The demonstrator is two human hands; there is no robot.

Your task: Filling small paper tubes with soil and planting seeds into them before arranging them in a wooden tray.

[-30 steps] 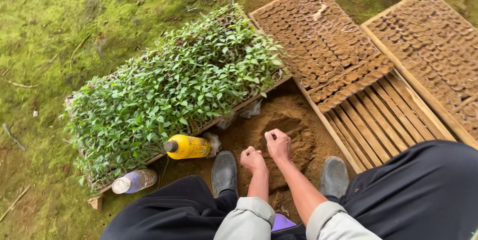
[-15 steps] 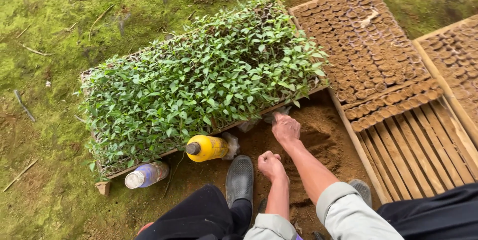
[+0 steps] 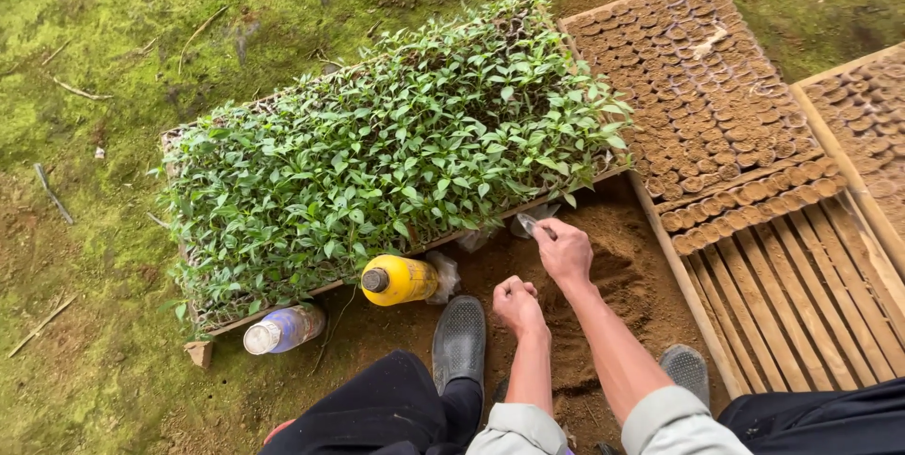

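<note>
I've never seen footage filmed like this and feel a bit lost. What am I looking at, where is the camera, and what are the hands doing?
The camera sits on a person's head and looks down, so you see their own arms and dark shoes. They squat on bare soil. The right hand holds a small clear plastic piece at the edge of a tray of green seedlings. The left hand is closed in a loose fist over the soil; what it holds is hidden. A yellow bottle and a clear bottle lie beside the tray. A wooden slatted frame to the right is partly filled with small soil pots.

right hand [image 3: 564, 252] moved up to seedling tray [image 3: 396, 158] edge.
</note>
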